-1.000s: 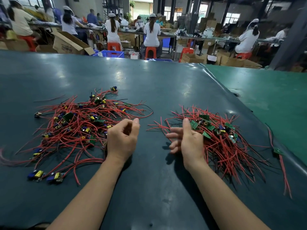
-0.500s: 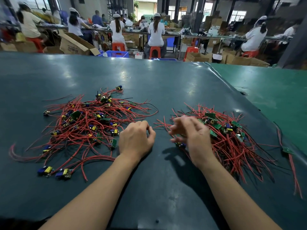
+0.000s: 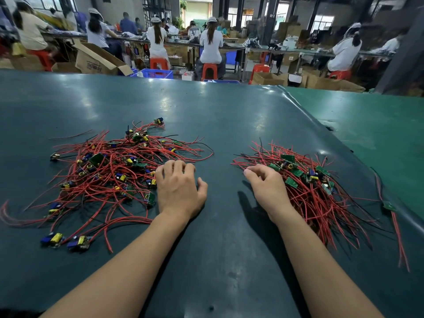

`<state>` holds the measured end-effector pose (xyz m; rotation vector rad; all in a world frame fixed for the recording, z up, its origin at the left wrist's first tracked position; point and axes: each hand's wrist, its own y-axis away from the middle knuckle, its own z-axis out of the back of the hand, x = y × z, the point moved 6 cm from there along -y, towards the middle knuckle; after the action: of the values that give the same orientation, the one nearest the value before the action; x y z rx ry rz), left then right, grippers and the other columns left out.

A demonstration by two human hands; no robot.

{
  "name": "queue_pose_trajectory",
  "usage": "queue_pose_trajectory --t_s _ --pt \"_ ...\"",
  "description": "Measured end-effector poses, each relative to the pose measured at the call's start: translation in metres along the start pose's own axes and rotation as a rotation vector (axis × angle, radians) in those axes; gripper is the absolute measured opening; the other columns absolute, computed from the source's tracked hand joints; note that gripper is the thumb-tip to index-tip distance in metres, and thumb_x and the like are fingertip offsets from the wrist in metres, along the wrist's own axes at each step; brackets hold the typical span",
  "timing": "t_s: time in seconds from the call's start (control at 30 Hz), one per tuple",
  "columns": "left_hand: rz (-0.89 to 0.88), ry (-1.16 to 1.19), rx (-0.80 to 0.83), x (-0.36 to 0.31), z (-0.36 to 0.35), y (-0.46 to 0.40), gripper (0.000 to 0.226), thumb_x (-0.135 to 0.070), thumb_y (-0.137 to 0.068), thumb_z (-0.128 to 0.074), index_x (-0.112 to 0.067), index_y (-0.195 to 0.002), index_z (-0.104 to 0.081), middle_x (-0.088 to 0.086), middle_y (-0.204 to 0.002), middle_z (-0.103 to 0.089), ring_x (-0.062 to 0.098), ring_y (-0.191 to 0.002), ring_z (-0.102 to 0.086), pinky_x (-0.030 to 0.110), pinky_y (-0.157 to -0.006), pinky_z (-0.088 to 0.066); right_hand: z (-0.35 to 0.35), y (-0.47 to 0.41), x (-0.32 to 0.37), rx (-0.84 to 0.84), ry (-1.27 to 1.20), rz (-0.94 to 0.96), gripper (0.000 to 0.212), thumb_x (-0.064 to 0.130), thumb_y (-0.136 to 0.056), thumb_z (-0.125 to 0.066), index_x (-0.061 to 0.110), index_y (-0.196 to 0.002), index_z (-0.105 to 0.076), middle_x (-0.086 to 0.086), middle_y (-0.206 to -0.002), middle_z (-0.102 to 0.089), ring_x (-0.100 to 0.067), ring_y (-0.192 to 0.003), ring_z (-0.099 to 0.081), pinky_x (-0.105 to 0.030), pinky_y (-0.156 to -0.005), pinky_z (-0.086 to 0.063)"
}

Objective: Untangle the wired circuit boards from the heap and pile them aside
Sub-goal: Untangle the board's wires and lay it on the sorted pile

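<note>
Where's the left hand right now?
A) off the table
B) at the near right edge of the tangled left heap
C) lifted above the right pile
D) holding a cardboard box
B: the left hand lies knuckles-up on the table, fingers curled at the near right edge of the tangled heap; the sorted pile is by the right hand.

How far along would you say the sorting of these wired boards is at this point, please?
Done: a pile of boards with roughly aligned wires lies on the right. In hand: the left hand rests at the tangled heap's edge and seems to hold nothing; whether the right hand by the pile pinches anything I cannot tell. Left: the heap still looks large.
</note>
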<state>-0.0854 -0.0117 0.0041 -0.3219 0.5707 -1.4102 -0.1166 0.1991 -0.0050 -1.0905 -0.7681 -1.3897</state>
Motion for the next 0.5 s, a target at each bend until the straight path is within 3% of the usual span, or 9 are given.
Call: queue_pose_trajectory --t_s 0.13,0.27,0.37,0.5 --pt "0.049 -0.039 0.043 0.003 -0.003 0.000 0.040 -0.044 -0.084 -0.049 -0.016 -0.110 -0.062 0.007 -0.117 -0.055 0.029 -0.122 -0.039 0.046 -0.109 -0.021 0.025 -0.012 -0.008 -0.135 0.207 -0.011 0.018 0.024 -0.091 -0.063 0.009 -0.094 -0.072 -0.012 -0.109 -0.067 -0.026 -0.109 -0.060 -0.038 -0.099 -0.045" --pt "0.085 -0.071 0.115 0.005 -0.008 -0.001 0.046 -0.048 -0.085 -0.043 -0.018 -0.117 -0.058 0.006 -0.125 -0.053 0.028 -0.128 -0.036 0.045 -0.112 -0.020 0.047 -0.007 -0.006 -0.248 0.227 0.011 0.017 0.021 -0.093 -0.058 0.011 -0.096 -0.072 -0.009 -0.106 -0.070 -0.027 -0.106 -0.062 -0.035 -0.093 -0.047" --pt "0.079 -0.088 0.122 0.003 -0.008 -0.002 0.045 -0.048 -0.085 -0.043 -0.018 -0.116 -0.058 0.007 -0.125 -0.053 0.028 -0.128 -0.036 0.045 -0.112 -0.021 0.030 0.006 0.012 -0.214 0.291 0.227 0.014 0.013 -0.092 -0.061 0.005 -0.095 -0.073 -0.010 -0.105 -0.071 -0.027 -0.106 -0.063 -0.040 -0.096 -0.048" --pt "0.063 -0.141 0.082 0.002 -0.003 0.000 0.041 -0.043 -0.086 -0.042 -0.018 -0.114 -0.059 0.008 -0.124 -0.054 0.029 -0.126 -0.037 0.046 -0.113 -0.020 0.003 0.020 0.028 -0.122 0.304 0.416 0.011 0.009 -0.091 -0.064 0.004 -0.092 -0.074 -0.007 -0.094 -0.071 -0.022 -0.090 -0.065 -0.037 -0.084 -0.051"
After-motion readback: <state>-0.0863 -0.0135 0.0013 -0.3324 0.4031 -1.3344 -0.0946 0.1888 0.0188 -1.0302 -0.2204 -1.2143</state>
